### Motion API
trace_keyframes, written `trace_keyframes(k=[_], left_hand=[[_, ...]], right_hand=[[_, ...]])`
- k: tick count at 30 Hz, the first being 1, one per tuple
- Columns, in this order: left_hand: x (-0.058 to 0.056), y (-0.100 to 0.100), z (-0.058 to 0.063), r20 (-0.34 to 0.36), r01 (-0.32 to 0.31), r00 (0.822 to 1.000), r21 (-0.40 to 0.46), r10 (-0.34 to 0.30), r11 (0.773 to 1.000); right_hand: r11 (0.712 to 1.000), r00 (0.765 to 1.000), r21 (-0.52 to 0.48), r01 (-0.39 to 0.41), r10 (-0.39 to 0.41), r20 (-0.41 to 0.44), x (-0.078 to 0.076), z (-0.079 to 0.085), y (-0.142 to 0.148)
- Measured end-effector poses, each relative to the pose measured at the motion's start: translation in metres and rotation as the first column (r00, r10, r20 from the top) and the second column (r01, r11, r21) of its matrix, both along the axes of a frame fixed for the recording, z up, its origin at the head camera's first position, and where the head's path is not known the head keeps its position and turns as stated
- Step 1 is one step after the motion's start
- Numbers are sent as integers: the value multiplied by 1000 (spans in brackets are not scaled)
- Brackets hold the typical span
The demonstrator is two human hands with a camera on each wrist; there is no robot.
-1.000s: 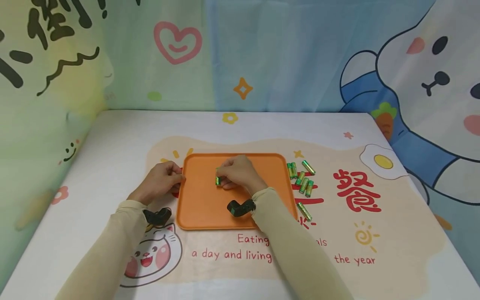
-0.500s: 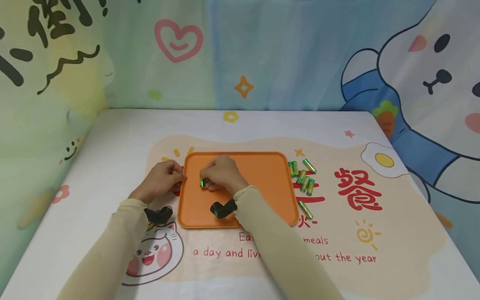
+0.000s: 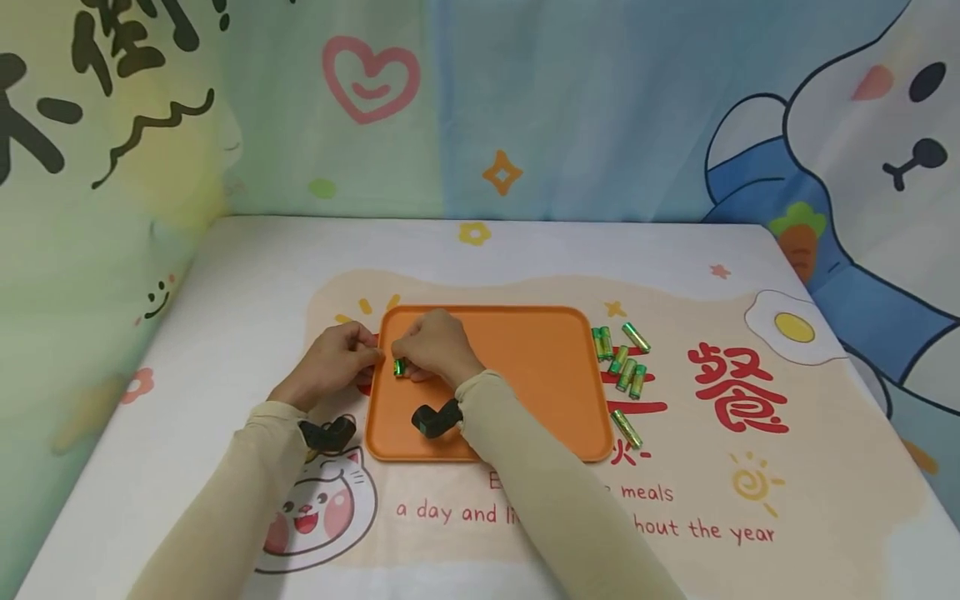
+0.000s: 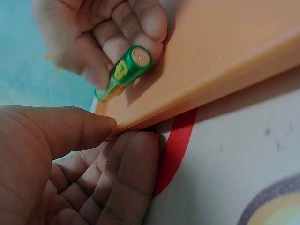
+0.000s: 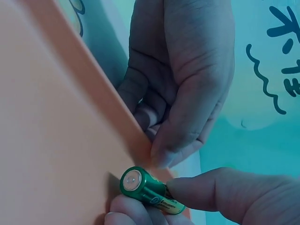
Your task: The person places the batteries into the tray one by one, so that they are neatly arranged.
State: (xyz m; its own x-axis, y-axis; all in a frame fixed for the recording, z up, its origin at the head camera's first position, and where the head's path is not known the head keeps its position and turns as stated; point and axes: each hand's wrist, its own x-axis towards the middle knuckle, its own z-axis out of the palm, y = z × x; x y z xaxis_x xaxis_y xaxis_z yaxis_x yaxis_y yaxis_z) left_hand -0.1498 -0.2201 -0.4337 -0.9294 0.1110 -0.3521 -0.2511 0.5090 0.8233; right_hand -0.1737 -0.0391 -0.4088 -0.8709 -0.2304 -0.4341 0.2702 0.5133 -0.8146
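My right hand pinches a green and gold battery between thumb and fingers, low over the left part of an orange tray. In the right wrist view one flat end of the battery faces the camera. My left hand pinches the tray's left rim, thumb on top and fingers curled beneath, as the left wrist view shows. The two hands are close together, with the battery just inside the rim.
Several more green batteries lie loose on the table just right of the tray, and a single battery lies nearer the front. A printed cloth covers the table. A patterned curtain hangs behind.
My right hand has carried the battery leftward across the tray, close to the left rim. The left hand keeps its grip on the rim. The head view has shifted slightly.
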Motion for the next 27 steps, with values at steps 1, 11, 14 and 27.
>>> trace_keyframes(k=[1, 11, 14, 27], left_hand=[[0, 1, 0, -2, 4, 1000, 3, -4, 1000], [1, 2, 1, -1, 14, 1000, -2, -14, 1000], [0, 2, 1, -1, 15, 1000, -12, -15, 1000], [0, 2, 1, -8, 24, 1000, -29, -24, 999]], right_hand=[[1000, 1000, 12, -2, 2, -1, 0, 1, -1], [997, 999, 73, -22, 25, -40, -1, 0, -11], [997, 998, 76, -24, 28, -57, -1, -1, -12], [996, 998, 85, -26, 32, -63, 0, 0, -14]])
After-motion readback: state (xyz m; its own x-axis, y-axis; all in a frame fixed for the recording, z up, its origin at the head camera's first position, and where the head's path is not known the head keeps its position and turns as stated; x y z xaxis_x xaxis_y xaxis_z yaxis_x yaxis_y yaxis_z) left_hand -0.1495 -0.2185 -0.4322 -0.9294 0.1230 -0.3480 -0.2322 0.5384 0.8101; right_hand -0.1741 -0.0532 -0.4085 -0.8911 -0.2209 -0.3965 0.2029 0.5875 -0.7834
